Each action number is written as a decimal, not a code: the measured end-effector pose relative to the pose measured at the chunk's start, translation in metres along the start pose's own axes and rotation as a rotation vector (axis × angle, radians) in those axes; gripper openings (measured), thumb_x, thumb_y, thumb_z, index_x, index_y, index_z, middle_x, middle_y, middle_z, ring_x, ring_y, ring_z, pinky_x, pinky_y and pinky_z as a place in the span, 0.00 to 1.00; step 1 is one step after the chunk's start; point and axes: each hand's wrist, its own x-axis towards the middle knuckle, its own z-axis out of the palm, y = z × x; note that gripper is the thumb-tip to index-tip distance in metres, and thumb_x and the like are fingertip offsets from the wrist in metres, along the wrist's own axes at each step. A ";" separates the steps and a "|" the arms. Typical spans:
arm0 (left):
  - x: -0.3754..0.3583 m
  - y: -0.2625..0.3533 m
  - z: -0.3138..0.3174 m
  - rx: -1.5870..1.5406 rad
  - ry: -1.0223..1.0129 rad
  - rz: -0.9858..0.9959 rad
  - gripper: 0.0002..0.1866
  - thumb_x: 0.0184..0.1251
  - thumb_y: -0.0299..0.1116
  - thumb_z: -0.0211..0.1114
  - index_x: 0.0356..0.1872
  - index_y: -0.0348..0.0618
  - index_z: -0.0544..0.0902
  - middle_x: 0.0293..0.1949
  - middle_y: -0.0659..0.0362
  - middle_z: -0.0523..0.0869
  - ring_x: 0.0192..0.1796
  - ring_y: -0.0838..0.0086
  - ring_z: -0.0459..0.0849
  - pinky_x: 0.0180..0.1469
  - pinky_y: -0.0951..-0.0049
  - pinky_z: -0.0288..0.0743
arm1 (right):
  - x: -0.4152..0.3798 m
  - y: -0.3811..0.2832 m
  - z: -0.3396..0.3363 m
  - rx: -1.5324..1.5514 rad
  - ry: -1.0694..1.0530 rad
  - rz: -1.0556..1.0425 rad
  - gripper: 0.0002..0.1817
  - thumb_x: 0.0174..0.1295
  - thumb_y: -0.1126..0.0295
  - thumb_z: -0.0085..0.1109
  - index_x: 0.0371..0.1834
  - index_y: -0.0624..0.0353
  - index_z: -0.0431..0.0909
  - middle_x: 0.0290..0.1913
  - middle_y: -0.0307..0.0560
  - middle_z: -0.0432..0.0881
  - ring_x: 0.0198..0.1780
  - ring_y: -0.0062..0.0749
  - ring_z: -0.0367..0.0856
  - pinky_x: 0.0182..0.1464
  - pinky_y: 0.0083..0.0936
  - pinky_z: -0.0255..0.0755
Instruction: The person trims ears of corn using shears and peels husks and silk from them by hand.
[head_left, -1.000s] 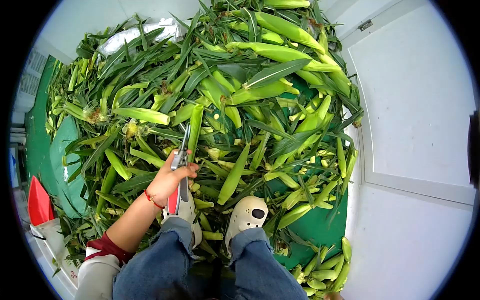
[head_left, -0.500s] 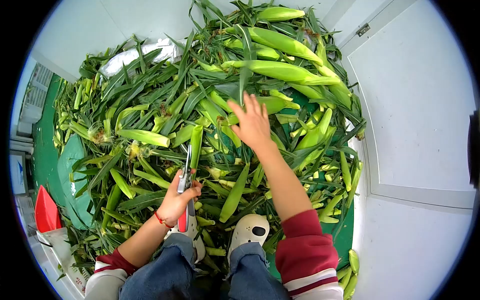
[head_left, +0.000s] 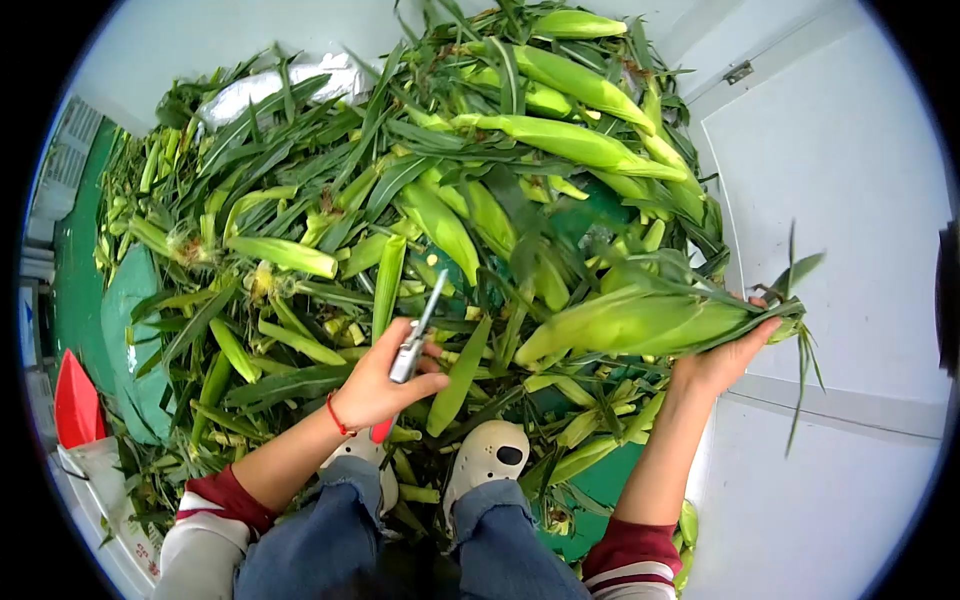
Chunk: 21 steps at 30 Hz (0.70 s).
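Note:
A tool with a metal blade and a red handle end [head_left: 410, 352] is in my left hand [head_left: 385, 385], its blade pointing up and to the right. At the right, my right hand [head_left: 720, 355] grips a large green ear of corn in its husk [head_left: 640, 322] by the leafy end. The ear lies roughly level, its other end toward the middle, slightly blurred. Around and beneath the hands spreads a heap of husks, leaves and unpeeled corn ears [head_left: 440, 230].
White wall panels [head_left: 830, 200] rise at the right. A red scoop [head_left: 80, 400] and a white container [head_left: 100, 490] are at the lower left. Two light clogs [head_left: 485, 460] stand amid husks on the green floor [head_left: 610, 480]. A silvery-white bag [head_left: 260, 95] lies at the back.
My right hand has moved from the middle of the heap to the right and now holds a corn ear. My left hand has shifted slightly right and up with the tool, whose blade now tilts right.

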 end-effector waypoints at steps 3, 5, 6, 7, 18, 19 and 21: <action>0.001 0.017 0.007 0.456 -0.070 0.203 0.37 0.46 0.43 0.77 0.55 0.42 0.66 0.40 0.52 0.81 0.39 0.66 0.83 0.42 0.69 0.77 | -0.042 0.007 0.019 -0.034 0.058 0.215 0.21 0.69 0.46 0.43 0.46 0.53 0.69 0.41 0.43 0.75 0.44 0.35 0.74 0.50 0.37 0.71; 0.001 0.020 0.016 0.591 -0.121 0.303 0.39 0.44 0.47 0.77 0.54 0.41 0.67 0.37 0.46 0.81 0.36 0.55 0.83 0.39 0.64 0.76 | -0.062 0.024 0.022 0.068 0.032 0.412 0.20 0.68 0.47 0.44 0.44 0.52 0.71 0.41 0.42 0.75 0.45 0.35 0.73 0.52 0.42 0.69; -0.001 0.017 0.021 0.631 -0.139 0.269 0.37 0.44 0.44 0.77 0.53 0.40 0.67 0.38 0.46 0.81 0.36 0.54 0.83 0.39 0.62 0.76 | -0.070 0.030 0.023 0.116 -0.004 0.508 0.20 0.68 0.46 0.44 0.44 0.52 0.72 0.41 0.41 0.75 0.46 0.35 0.73 0.53 0.43 0.69; -0.003 0.012 0.021 0.605 -0.127 0.189 0.36 0.46 0.43 0.76 0.53 0.40 0.67 0.37 0.46 0.81 0.36 0.55 0.83 0.39 0.63 0.76 | -0.077 0.033 0.023 0.130 0.012 0.561 0.21 0.68 0.45 0.44 0.45 0.51 0.71 0.44 0.41 0.75 0.48 0.36 0.73 0.55 0.44 0.67; -0.016 -0.023 0.024 0.609 -0.093 0.118 0.30 0.48 0.38 0.71 0.51 0.42 0.65 0.31 0.46 0.82 0.33 0.51 0.83 0.36 0.60 0.76 | -0.148 0.073 0.001 -0.020 -0.213 0.826 0.29 0.63 0.69 0.58 0.65 0.59 0.57 0.59 0.46 0.68 0.60 0.36 0.67 0.63 0.36 0.61; -0.018 -0.022 0.025 0.620 -0.083 0.093 0.32 0.47 0.36 0.71 0.52 0.40 0.65 0.30 0.46 0.81 0.33 0.51 0.83 0.36 0.61 0.76 | -0.150 0.074 0.002 -0.053 -0.232 0.792 0.30 0.62 0.71 0.59 0.65 0.59 0.57 0.59 0.46 0.68 0.60 0.36 0.67 0.63 0.36 0.61; -0.018 -0.020 0.022 0.659 -0.061 0.072 0.31 0.46 0.34 0.70 0.52 0.41 0.66 0.28 0.47 0.81 0.31 0.52 0.83 0.35 0.61 0.76 | -0.153 0.071 0.010 -0.155 -0.267 0.688 0.25 0.63 0.71 0.56 0.61 0.61 0.60 0.56 0.46 0.71 0.57 0.34 0.70 0.61 0.37 0.64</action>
